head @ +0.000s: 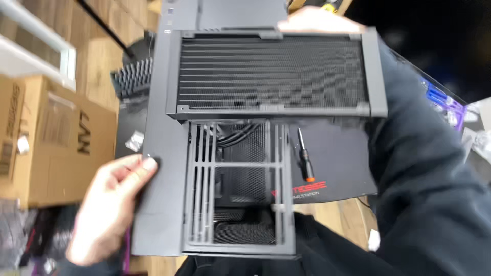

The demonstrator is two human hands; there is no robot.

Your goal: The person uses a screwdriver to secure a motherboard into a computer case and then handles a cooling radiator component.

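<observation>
Radiator (pixel 273 74): long black finned block, held level above the case; its long axis runs left to right across the view.
Right hand (pixel 319 21): behind the radiator's far edge, near its right end; only blurred knuckles show, so whether it is clenched or spread I cannot tell.
Left hand (pixel 110 204): fingers curled, fingertips pressed on the case's solid side panel at its left edge, well apart from the radiator.
Computer case (pixel 163 204): black, its slotted, meshed frame facing up, lying below and toward the viewer from the radiator.
Nearer hand: the right; the radiator lies up and to the right of the left hand.
Screwdriver (pixel 304 156): orange-tipped, on the dark mat (pixel 337 153) just right of the case.
Cardboard box (pixel 51 138): at left.
</observation>
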